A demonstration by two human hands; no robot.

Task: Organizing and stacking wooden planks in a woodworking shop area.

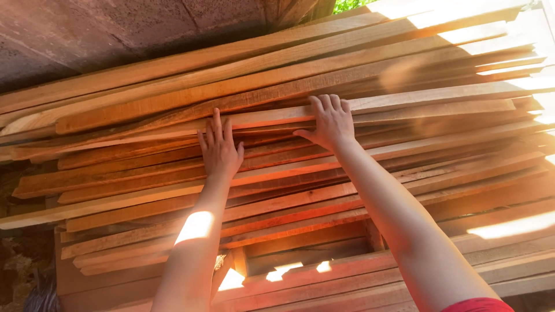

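Wooden slats, long, thin and reddish-brown, are stacked in a loose sloping pile that fills most of the view. One pale slat near the top is touched by the right hand, whose fingers are bent over its upper edge. The left hand is laid flat and open on the slats just beside it, with fingers spread; nothing is gripped by it. Bright patches of sunlight are seen on the right side. A rough dark wall is seen behind the pile.
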